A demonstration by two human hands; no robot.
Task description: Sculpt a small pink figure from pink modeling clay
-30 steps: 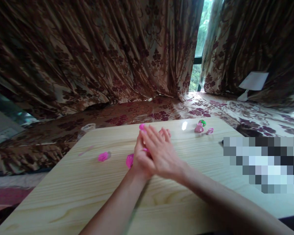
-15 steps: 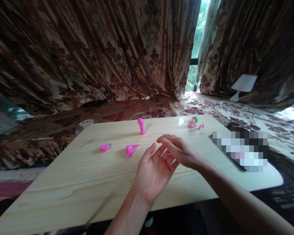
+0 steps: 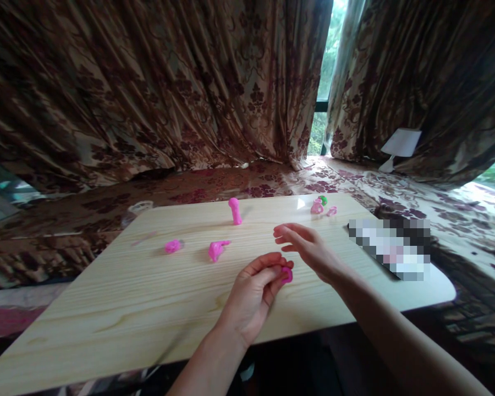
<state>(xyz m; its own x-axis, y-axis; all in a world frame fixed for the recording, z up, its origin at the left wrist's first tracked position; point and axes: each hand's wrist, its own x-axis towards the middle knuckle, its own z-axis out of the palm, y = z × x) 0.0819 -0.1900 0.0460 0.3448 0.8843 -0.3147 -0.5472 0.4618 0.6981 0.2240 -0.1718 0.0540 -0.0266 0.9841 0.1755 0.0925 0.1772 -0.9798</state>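
Between the thumb and fingers of my left hand [image 3: 258,291] is a small bright pink ring-shaped piece [image 3: 287,275], its hole facing me. My right hand [image 3: 307,247] hovers just above and to the right of it, fingers spread and holding nothing. Beyond them a pink post with a rounded top [image 3: 235,212] stands upright on the wooden table [image 3: 140,297]. A pink pointed piece [image 3: 216,251] lies left of my hands, and a crumpled-looking pink piece [image 3: 173,246] lies farther left.
At the table's far right are a pale pink piece [image 3: 317,207], a smaller pink one [image 3: 332,210] and a green ball-like thing [image 3: 323,200]. A blurred-out flat object [image 3: 390,250] lies at the right edge. A clear container [image 3: 140,207] sits past the far left corner.
My left hand has turned from palm-up to a pinch, showing the pink ring piece. My right hand has moved apart from it, slightly right. The view has shifted a little.
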